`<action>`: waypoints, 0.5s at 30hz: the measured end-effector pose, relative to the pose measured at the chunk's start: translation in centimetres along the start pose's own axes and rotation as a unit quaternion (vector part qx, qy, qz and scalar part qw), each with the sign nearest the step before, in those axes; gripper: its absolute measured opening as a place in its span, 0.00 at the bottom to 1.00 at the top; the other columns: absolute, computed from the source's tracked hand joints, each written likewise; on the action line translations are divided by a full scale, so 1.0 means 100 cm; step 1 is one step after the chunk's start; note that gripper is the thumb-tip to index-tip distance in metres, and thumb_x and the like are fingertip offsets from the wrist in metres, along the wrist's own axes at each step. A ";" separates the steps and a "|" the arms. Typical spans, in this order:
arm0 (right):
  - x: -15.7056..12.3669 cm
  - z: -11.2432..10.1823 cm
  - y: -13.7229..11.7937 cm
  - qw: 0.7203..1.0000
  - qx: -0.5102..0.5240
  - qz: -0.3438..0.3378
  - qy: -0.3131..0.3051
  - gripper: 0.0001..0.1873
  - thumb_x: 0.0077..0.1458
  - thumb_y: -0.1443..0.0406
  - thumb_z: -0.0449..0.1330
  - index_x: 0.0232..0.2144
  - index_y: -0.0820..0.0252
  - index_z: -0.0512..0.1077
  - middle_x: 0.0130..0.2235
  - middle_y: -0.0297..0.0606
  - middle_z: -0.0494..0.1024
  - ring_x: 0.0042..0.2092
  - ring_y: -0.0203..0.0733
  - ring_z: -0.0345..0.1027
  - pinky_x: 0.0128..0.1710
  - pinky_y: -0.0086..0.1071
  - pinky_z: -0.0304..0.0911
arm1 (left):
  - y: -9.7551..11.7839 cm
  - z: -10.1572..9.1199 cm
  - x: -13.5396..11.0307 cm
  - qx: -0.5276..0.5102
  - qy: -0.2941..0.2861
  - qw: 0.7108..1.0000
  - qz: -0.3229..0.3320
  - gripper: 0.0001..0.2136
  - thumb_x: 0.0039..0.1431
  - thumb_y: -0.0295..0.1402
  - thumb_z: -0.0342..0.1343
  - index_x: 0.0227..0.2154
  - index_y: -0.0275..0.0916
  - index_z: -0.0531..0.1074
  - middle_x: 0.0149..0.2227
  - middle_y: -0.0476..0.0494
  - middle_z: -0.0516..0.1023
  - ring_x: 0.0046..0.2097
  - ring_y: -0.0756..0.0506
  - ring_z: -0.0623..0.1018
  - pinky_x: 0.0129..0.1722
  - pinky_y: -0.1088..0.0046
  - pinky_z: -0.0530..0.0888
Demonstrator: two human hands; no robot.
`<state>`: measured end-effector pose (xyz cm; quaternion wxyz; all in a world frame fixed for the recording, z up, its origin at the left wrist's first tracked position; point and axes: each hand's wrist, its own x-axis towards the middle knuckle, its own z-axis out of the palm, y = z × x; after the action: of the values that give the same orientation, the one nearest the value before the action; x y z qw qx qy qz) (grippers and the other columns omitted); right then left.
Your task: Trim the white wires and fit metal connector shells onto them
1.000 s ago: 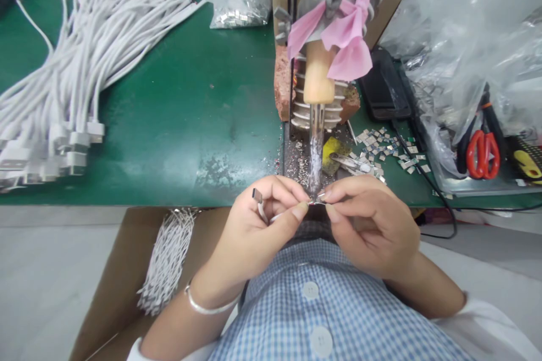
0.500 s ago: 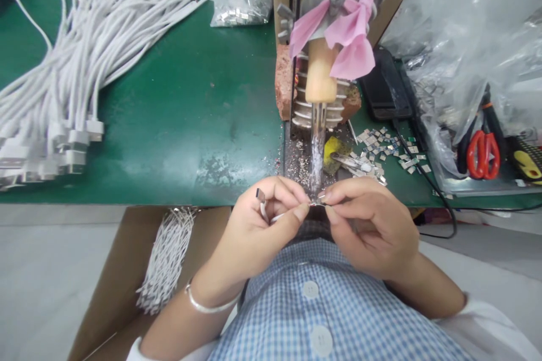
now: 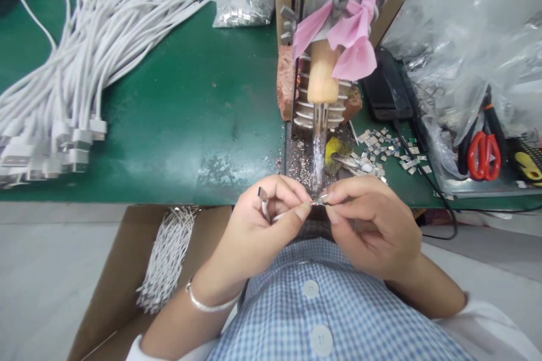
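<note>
My left hand (image 3: 258, 225) is closed on a short white cable (image 3: 267, 213) whose free metal plug (image 3: 262, 193) sticks up by my knuckles. Its thumb and forefinger pinch the cable's other end at the table edge. My right hand (image 3: 372, 225) pinches a small metal connector shell (image 3: 320, 200) against that end. Both fingertips meet just below the tip of the fixed soldering iron (image 3: 319, 124), which has a wooden handle and a pink rag tied round it.
A big bundle of white cables (image 3: 68, 84) lies left on the green table (image 3: 190, 107). Loose metal shells (image 3: 381, 149) and red scissors (image 3: 483, 152) lie right, among plastic bags (image 3: 466, 28). A cardboard box with more cables (image 3: 165, 259) stands below the table edge.
Hardly anything has moved: both hands stay pinched together under the iron's tip, with only a slight shift of the view.
</note>
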<state>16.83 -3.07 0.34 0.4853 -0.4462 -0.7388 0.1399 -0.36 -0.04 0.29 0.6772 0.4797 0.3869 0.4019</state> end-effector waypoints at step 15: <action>-0.002 0.002 0.002 0.998 -0.050 -0.024 -0.012 0.08 0.52 0.76 0.57 0.31 0.58 0.67 0.33 0.37 0.77 0.36 0.38 0.73 0.34 0.34 0.73 | -0.003 -0.001 0.000 0.006 -0.009 1.000 0.021 0.08 0.56 0.21 0.57 0.25 0.38 0.70 0.32 0.51 0.74 0.28 0.54 0.70 0.26 0.80 0.68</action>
<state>16.83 -3.05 0.04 0.4564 -0.4505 -0.7612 0.0963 -0.39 -0.09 0.00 0.6688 0.4957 0.3732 0.4096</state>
